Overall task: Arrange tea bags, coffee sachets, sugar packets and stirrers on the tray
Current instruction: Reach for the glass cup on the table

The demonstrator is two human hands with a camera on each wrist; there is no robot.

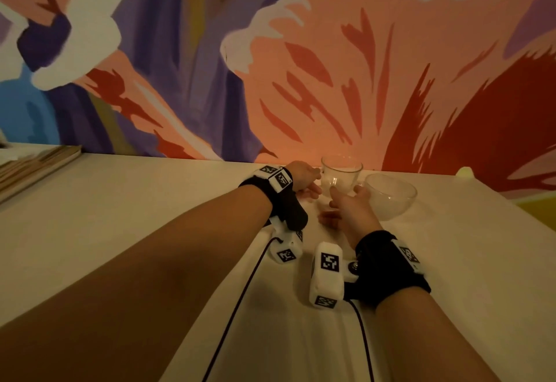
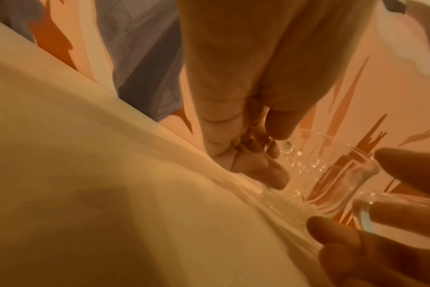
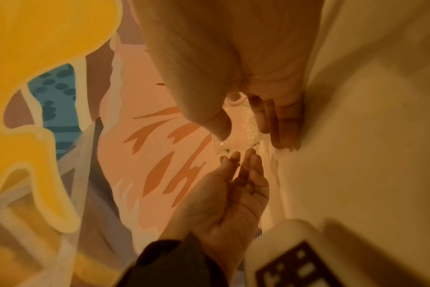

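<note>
A clear glass cup stands at the back of the white-clothed table, close to the painted wall. My right hand grips its lower part, thumb on one side and fingers on the other. The right wrist view shows the cup between them in my right hand. My left hand reaches to the cup's left side with fairly straight fingers whose tips touch or nearly touch the glass. No tea bags, sachets, sugar packets, stirrers or tray are in view.
A clear glass bowl sits just right of the cup, close to my right hand. A stack of flat wooden pieces lies at the table's far left. A small pale round object sits by the wall at the right.
</note>
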